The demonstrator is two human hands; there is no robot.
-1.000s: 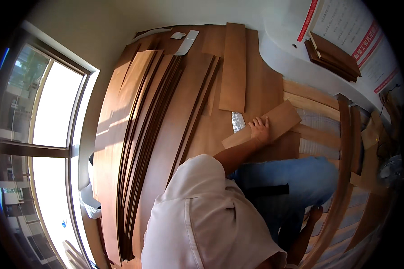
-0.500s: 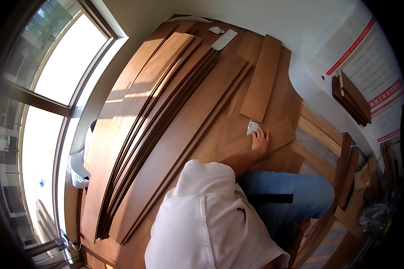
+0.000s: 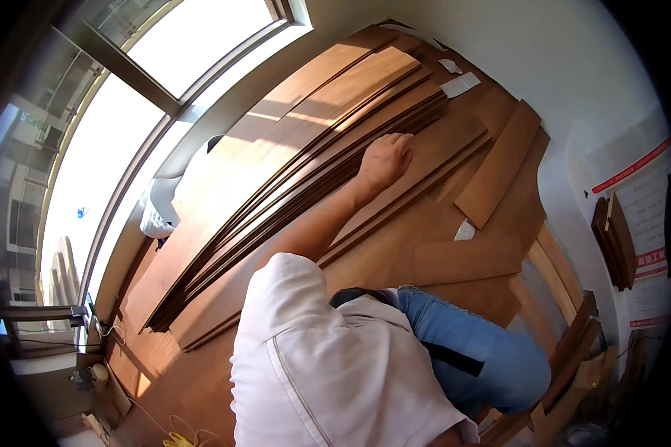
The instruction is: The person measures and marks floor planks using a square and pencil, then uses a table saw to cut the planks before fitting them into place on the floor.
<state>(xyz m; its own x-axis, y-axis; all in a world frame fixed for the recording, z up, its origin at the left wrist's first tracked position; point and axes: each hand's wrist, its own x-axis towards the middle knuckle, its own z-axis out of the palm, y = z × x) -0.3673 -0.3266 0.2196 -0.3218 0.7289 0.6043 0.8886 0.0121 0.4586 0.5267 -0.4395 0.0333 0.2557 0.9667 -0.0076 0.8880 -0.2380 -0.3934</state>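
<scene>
My left hand (image 3: 386, 159) is raised over the right side of a long stack of brown floor planks (image 3: 328, 138). Its fingers are curled in, and no object shows between them. Beneath it and to its right lies a wide brown plank (image 3: 425, 170), set apart from the stack. Nearer to my knee, a short cut plank (image 3: 467, 261) rests on the laid floor. Only a bit of my right arm shows at the lower edge; the right hand is hidden.
Beyond the short plank lies another loose plank (image 3: 497, 164). At the right, wooden battens (image 3: 559, 257) border the laid boards. Several short boards (image 3: 613, 242) lean against the wall. A yellow-ended cable (image 3: 177, 439) lies at lower left, and a window (image 3: 119, 127) fills the left side.
My left hand has lifted off the short plank, where it lay spread, and moved left and away over the long planks, its fingers now curled. The view has swung left.
</scene>
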